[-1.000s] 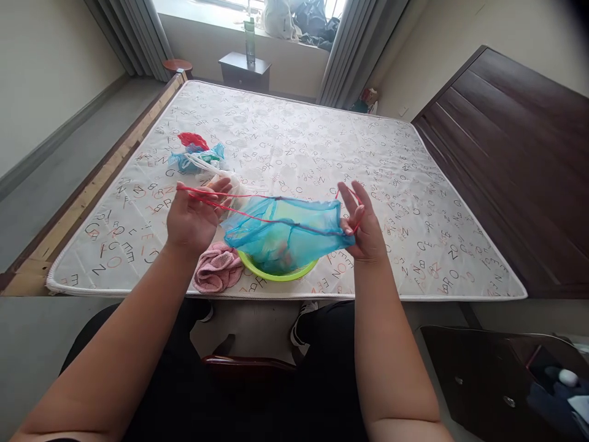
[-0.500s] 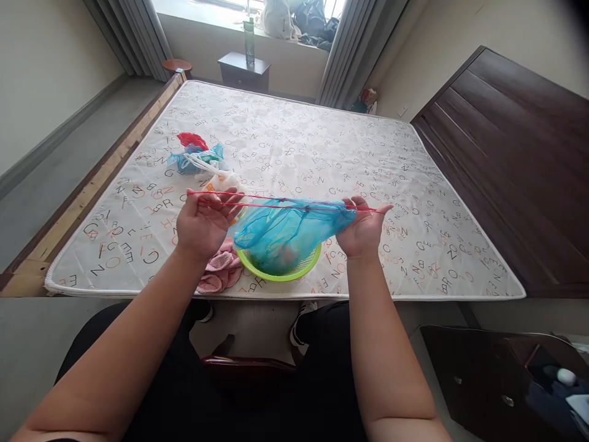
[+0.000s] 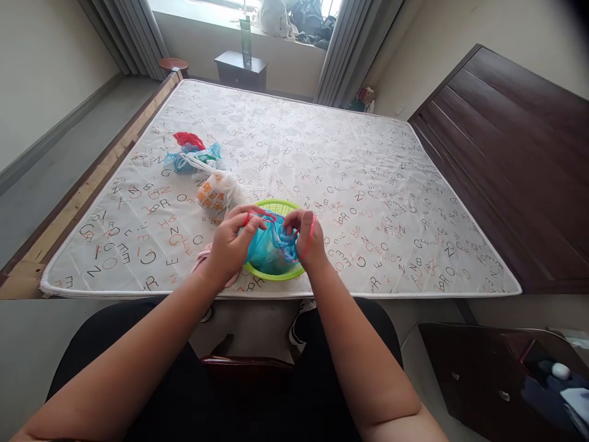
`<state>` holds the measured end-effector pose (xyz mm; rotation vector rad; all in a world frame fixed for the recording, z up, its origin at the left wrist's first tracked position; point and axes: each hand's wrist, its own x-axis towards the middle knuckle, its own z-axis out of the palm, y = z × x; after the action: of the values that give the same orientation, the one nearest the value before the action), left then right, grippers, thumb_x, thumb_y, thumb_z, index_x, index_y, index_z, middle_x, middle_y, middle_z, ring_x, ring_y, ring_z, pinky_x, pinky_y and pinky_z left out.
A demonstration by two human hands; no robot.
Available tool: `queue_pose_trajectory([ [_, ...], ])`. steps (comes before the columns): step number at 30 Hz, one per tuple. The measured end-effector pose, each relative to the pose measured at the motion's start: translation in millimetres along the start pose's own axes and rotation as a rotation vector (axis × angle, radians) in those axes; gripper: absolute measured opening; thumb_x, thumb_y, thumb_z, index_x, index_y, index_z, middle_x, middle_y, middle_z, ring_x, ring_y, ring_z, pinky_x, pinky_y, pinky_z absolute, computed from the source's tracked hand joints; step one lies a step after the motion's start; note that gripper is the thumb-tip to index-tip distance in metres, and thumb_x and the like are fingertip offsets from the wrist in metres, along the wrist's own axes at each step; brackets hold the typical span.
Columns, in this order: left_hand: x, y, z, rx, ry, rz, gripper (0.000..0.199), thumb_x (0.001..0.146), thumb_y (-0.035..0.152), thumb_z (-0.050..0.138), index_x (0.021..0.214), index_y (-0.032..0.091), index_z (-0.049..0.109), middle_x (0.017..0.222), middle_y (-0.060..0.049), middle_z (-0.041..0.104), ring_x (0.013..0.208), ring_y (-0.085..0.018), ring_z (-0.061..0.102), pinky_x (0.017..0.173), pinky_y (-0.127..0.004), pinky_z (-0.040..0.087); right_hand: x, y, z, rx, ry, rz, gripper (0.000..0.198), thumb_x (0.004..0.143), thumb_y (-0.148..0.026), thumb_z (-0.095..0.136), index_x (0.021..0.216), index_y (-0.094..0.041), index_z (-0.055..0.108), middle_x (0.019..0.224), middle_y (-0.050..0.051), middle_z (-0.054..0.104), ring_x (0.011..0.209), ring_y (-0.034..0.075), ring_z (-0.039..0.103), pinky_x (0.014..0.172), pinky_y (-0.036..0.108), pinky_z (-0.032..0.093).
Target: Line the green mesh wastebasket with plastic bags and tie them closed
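Note:
A blue drawstring bag of thin plastic rests in a lime-green mesh basket near the mattress's front edge. My left hand pinches the bag's red drawstring at the bag's left side. Across from it, my right hand is closed on the gathered mouth of the bag, with a loop of the red string round the back of the hand. Something pale and reddish shows dimly through the plastic; I cannot make out what. Partly behind my left wrist lies a pink cloth.
Left of the basket sits a white plastic bag with orange print. Farther back lie blue bags and a red bag. The patterned mattress meets a dark headboard at right. A nightstand holds a green bottle.
Both hands have come together and lower, over the basket. The drawstring, stretched wide between spread fingers before, is now slack, and the bag's mouth is bunched at my right hand.

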<state>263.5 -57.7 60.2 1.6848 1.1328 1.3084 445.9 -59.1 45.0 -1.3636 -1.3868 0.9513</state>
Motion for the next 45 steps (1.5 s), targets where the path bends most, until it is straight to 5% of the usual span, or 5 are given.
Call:
queue_pose_trajectory([
  [17, -25.6, -7.0, 30.4, 0.256, -0.216, 0.027, 0.02, 0.093, 0.042, 0.07, 0.101, 0.024, 0.076, 0.135, -0.012, 0.064, 0.133, -0.031, 0.057, 0.116, -0.049, 0.046, -3.8, 0.6, 11.7, -0.68, 0.112, -0.166, 0.043, 0.107, -0.042, 0.037, 0.071, -0.023, 0.051, 0.075, 0.004, 0.06, 0.071, 0.017, 0.05, 0.069, 0.029, 0.038],
  [31, -27.9, 3.4, 31.8, 0.339, -0.166, 0.029, 0.021, 0.094, 0.039, 0.066, 0.087, 0.019, 0.063, 0.113, -0.011, 0.065, 0.11, -0.028, 0.061, 0.102, -0.044, 0.049, 0.3, 20.6, 16.9, -0.767, 0.201, -0.382, 0.038, 0.107, -0.037, 0.043, 0.073, -0.023, 0.053, 0.071, 0.003, 0.062, 0.065, 0.017, 0.053, 0.066, 0.031, 0.036],
  [36, -17.6, 2.5, 22.7, 0.145, -0.092, -0.014, 0.023, 0.1, 0.033, 0.056, 0.084, 0.02, 0.064, 0.095, -0.006, 0.065, 0.095, -0.021, 0.061, 0.09, -0.035, 0.049, 4.9, 16.5, 3.9, -0.431, 0.097, -0.382, 0.016, 0.1, -0.034, 0.053, 0.096, -0.023, 0.063, 0.094, 0.007, 0.07, 0.093, 0.023, 0.065, 0.087, 0.037, 0.051],
  [41, -1.9, 14.8, 8.7, -0.15, -0.015, -0.197, 0.033, 0.1, 0.042, 0.058, 0.076, 0.019, 0.061, 0.073, -0.001, 0.058, 0.069, -0.015, 0.054, 0.066, -0.028, 0.046, 1.6, 3.3, 0.5, -0.155, -0.232, -0.48, 0.056, 0.095, -0.043, 0.062, 0.146, -0.029, 0.047, 0.153, 0.01, 0.055, 0.145, 0.029, 0.048, 0.121, 0.051, 0.04],
  [45, 1.9, 32.8, 6.3, -0.274, -0.073, -0.16, 0.04, 0.1, 0.048, 0.06, 0.073, 0.019, 0.058, 0.064, 0.0, 0.053, 0.061, -0.013, 0.049, 0.06, -0.027, 0.044, -6.8, 9.4, 24.9, -0.256, -0.286, -0.453, 0.088, 0.084, -0.045, 0.079, 0.158, -0.028, 0.034, 0.155, 0.013, 0.052, 0.146, 0.034, 0.047, 0.121, 0.058, 0.038],
])
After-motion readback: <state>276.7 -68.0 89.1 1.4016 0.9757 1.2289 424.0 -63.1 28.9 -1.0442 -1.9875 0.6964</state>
